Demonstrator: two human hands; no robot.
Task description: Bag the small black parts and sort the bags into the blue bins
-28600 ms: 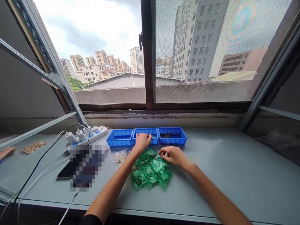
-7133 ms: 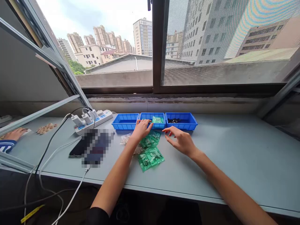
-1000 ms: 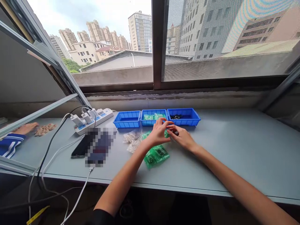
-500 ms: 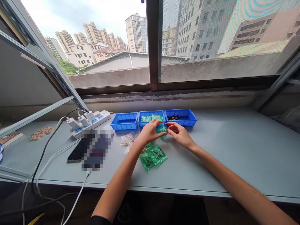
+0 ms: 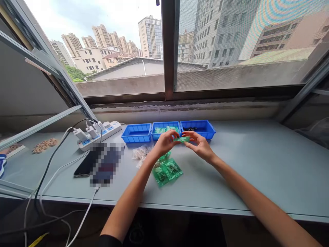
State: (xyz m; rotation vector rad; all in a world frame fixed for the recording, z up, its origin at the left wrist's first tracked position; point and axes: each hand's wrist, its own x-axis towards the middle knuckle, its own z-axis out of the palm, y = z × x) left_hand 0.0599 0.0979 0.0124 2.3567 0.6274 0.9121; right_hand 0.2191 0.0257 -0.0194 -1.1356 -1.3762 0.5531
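- A small green packet [image 5: 183, 139] is held up between the two hands, above the worktop [image 5: 244, 164] and in front of the row of bins
- Its left end is gripped by the fingers of the left hand [image 5: 164, 142]
- Its right end is taken between the fingers and thumb of the right hand [image 5: 199, 145]; how firmly it is pressed cannot be told
- Other green packets [image 5: 167, 171] are laid on the worktop below the hands, partly covered by the left hand and wrist
- Clear bags [image 5: 141, 152] of pale pieces are heaped just left of them, partly hidden by the left arm
- Three blue bins are lined up behind: a left bin [image 5: 136, 138], a middle bin [image 5: 156, 136] in which green packets are stacked, and a right bin [image 5: 209, 134] in which small black parts [image 5: 189, 129] are gathered
- A power strip [image 5: 110, 132], loaded with white plugs, is placed left of the bins
- A dark phone [image 5: 86, 164] is laid in front of it, partly masked by pixelation
- Brown pieces [image 5: 45, 145] are scattered farther left
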